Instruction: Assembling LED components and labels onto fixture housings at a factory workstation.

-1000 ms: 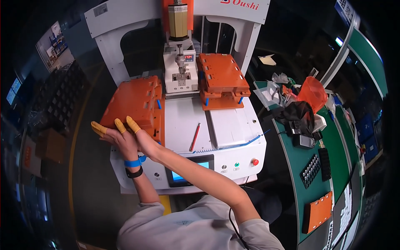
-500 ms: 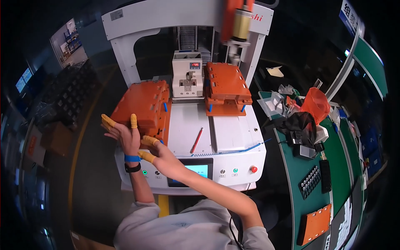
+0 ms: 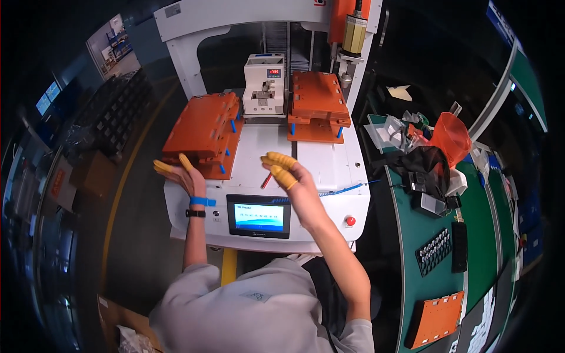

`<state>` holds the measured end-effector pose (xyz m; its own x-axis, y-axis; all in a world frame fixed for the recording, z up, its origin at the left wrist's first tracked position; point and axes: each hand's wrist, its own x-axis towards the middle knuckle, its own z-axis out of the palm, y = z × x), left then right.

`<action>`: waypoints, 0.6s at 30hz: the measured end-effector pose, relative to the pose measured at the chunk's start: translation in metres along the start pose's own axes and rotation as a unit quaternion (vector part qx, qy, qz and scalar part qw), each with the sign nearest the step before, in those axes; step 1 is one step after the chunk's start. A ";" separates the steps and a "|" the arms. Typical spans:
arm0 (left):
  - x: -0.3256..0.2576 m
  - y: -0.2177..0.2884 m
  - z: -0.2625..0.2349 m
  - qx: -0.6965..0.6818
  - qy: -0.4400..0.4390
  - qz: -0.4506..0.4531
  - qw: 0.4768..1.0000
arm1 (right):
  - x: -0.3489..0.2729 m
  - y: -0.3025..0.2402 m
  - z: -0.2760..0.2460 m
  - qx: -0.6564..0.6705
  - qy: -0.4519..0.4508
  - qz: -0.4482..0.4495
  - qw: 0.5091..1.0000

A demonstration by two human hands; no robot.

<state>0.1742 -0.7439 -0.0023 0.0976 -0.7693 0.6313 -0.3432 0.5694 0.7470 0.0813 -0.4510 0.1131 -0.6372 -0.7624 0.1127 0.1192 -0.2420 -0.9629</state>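
Observation:
My left hand [image 3: 187, 176], with yellow finger cots, is open at the front of the left orange panel [image 3: 203, 126], fingertips at its near edge. I cannot tell whether they touch. That panel rests on an orange fixture with blue posts. My right hand [image 3: 297, 187], also in yellow cots, is over the white machine top, thumb and fingers apart. Beneath its fingertips lies a slim red pen-like tool [image 3: 266, 180], its upper end hidden by the hand. A second orange panel [image 3: 319, 94] sits on the right fixture [image 3: 315, 131].
Between the fixtures stands a white screw feeder [image 3: 263, 88]. A driver head [image 3: 354, 35] hangs at upper right. A touchscreen [image 3: 259, 216] and a red button [image 3: 351, 221] are on the machine front. The green bench [image 3: 406, 235] at right bears bags, a black tray and another orange panel [image 3: 435, 319].
My right hand has moved away from my left wrist, rightward to the red tool. My left hand remains near the left panel. The driver head has shifted right, and the view has tilted slightly.

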 end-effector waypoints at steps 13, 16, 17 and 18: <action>-0.164 -0.087 -0.059 0.071 -0.243 -0.081 0.964 | -0.027 0.026 -0.054 0.169 0.054 0.027 0.984; -0.174 -0.092 -0.053 0.139 -0.270 -0.063 0.951 | -0.029 0.028 -0.059 0.165 0.062 0.021 0.984; -0.178 -0.091 -0.054 0.137 -0.272 -0.059 0.951 | -0.030 0.030 -0.061 0.167 0.065 0.018 0.984; -0.183 -0.091 -0.056 0.141 -0.283 -0.070 0.946 | -0.030 0.032 -0.064 0.187 0.065 0.013 0.980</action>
<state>0.2397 -0.6384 -0.1742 -0.3279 -0.9090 0.2572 -0.6069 0.4114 0.6800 0.0560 -0.3976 0.0630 -0.7186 -0.6946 0.0339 0.3922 -0.4450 -0.8051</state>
